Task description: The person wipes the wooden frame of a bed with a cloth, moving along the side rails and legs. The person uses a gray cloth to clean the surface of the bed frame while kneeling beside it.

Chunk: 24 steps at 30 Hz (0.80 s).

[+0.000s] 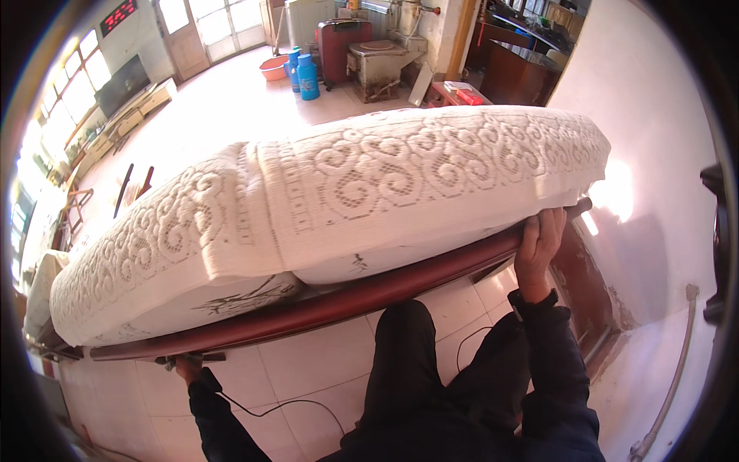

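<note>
Across the view stands the back of a sofa, draped in a cream lace-patterned cover (404, 167). Beneath it show white cushions (254, 300) printed with dark plant-like marks. A dark red rounded rail (323, 312) runs along the lower edge of the back. My right hand (540, 242) grips this rail near its right end, with the fingers over its top. At the left end my left hand (187, 368) is just below the rail, beside a small greyish piece, perhaps cloth (167, 362). Its fingers are mostly hidden.
A white wall (641, 104) with a pipe (675, 392) rises close on my right. A thin black cable (277, 407) lies on the tiled floor (312, 358). Beyond the sofa stand blue thermos flasks (308, 78), a red suitcase (345, 52) and a stove (378, 63).
</note>
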Tool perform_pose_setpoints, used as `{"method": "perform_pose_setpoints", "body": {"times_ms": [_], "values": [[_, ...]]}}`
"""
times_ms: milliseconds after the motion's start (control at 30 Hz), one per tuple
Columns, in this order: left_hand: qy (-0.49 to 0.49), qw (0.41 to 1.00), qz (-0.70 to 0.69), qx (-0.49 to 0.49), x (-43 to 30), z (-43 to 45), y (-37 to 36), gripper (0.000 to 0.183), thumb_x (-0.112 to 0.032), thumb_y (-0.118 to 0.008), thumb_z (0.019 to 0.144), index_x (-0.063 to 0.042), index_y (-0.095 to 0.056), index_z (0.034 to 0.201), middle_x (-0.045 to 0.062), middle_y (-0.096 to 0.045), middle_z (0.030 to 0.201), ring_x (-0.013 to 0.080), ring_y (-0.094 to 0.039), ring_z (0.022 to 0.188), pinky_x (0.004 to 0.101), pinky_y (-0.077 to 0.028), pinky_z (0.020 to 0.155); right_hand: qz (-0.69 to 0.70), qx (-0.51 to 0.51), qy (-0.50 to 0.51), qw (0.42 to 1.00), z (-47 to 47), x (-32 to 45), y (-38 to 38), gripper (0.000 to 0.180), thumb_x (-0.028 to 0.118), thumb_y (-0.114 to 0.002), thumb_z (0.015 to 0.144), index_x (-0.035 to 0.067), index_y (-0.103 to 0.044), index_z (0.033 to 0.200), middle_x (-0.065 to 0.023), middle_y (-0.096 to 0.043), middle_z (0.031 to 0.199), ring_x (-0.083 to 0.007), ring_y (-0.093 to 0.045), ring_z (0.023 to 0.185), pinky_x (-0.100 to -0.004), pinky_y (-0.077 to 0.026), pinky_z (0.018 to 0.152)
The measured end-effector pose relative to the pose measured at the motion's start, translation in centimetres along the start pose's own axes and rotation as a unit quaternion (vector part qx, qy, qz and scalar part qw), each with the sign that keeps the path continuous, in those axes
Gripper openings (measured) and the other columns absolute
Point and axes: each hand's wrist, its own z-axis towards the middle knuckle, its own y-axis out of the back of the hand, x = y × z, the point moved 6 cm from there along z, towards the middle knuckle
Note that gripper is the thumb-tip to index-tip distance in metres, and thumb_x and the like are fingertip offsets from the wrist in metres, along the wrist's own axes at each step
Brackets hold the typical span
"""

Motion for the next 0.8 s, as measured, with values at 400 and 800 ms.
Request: {"method": "perform_pose_setpoints", "body": {"times_ms": [400,800], "values": [[0.270,0.915,-0.289,-0.083,-7.0,-10.5,-4.2,0.068,-0.060,-0.051,0.103,0.004,-0.063,0.124,0.014,-0.069,0.104,0.0248,-0.066,0.085,0.0435,-0.056,0.064,0.003,-0.004,-0.012,1.000,-0.2,-0.3,0.0,0.008,0.009,-0.056,0.087,0.002,-0.055,0.083,-0.0169,-0.051,0.090,-0.0370,-0.048,0.087,-0.0459,-0.039,0.082],[0.172,0.956,-0.229,-0.064,-12.7,-17.4,-8.7,0.054,-0.041,-0.056,0.106,0.001,-0.057,0.139,0.009,-0.064,0.131,0.0228,-0.060,0.111,0.0394,-0.050,0.095,0.020,-0.030,0.048,0.998,-0.6,-0.7,0.0,0.009,0.006,-0.056,0.089,-0.001,-0.054,0.083,-0.0190,-0.053,0.089,-0.0397,-0.049,0.084,-0.0485,-0.039,0.080]]}}
